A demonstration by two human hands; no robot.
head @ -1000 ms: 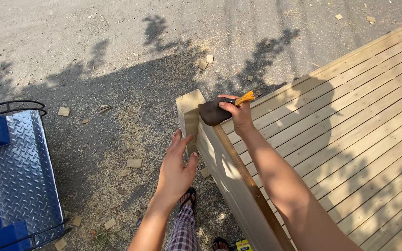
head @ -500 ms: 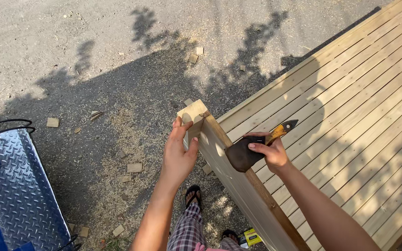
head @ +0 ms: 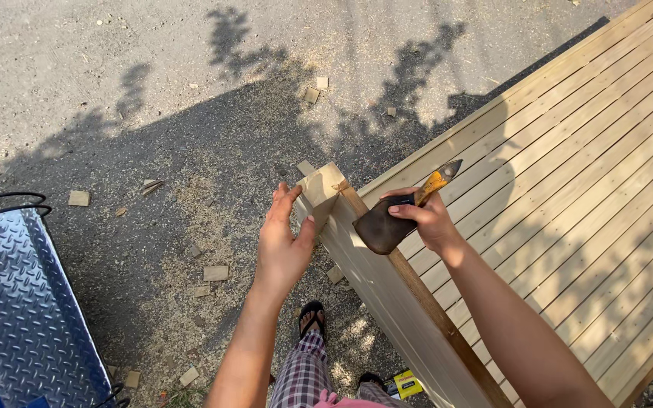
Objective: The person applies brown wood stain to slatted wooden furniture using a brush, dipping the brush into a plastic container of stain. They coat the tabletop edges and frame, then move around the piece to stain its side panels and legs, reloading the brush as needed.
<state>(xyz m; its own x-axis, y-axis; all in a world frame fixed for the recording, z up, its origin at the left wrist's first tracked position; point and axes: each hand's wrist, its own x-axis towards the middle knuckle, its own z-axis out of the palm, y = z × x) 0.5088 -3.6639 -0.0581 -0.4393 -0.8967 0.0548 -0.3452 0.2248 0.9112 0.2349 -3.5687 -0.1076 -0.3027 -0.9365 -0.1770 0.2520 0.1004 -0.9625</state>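
- While the right hand (head: 431, 221) grips a wide paintbrush (head: 396, 217) over the wooden deck's (head: 568, 174) stained top edge, fingers wrapped round its handle.
- Left hand (head: 283, 243), fingers spread, rests against the deck's corner post (head: 323, 189).
- Wood offcuts (head: 215, 273) lie on gravel left of the deck.

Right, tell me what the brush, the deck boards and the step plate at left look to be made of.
Brush: dark bristles, amber handle, probably varnished wood or plastic. Deck boards: pale bare wood, grain and plank seams showing. Step plate: shiny metal with raised diamond tread, likely aluminium.
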